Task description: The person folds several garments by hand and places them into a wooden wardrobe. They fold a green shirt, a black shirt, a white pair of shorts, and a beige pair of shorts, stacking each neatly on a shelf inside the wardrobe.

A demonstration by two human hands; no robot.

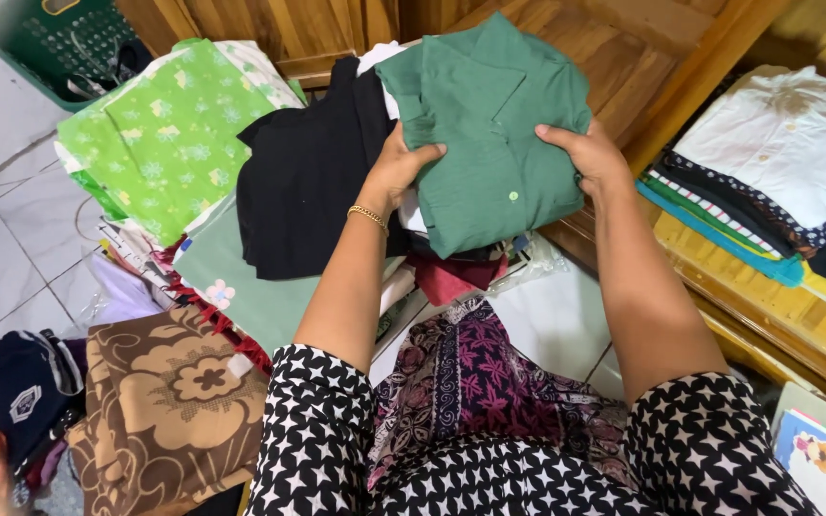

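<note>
- Both hands are gripping a folded green shirt [489,124]: the left hand [402,170] is pinching its left edge with the thumb lying across the front, and the right hand [590,153] is clasping its right edge near the upper corner, fingers curling behind the cloth.
- Held up between the two hands, the shirt is hanging above the laundry heap rather than lying on it; its collar is pointing away from the person and its long axis is running from the collar down toward the lap, tilting slightly to the right.
- Neither hand is nearer than the other, since each is already on an opposite side of the shirt, so the cloth is stretching across the gap between them.
- A gold bracelet [367,215] is circling the left wrist.
- Just behind and left of the shirt, a black garment [303,182] is lying on the heap, partly under the left hand.
- Further left, a light green floral cloth [169,134] is spreading toward the far left corner of the heap, with a green basket [50,43] beyond it on the tiled floor.
- Well to the right, a stack of folded clothes [776,162] is sitting on a wooden bench [767,306].
- Near the lower left, a brown patterned cloth [169,401] is lying folded.
</note>
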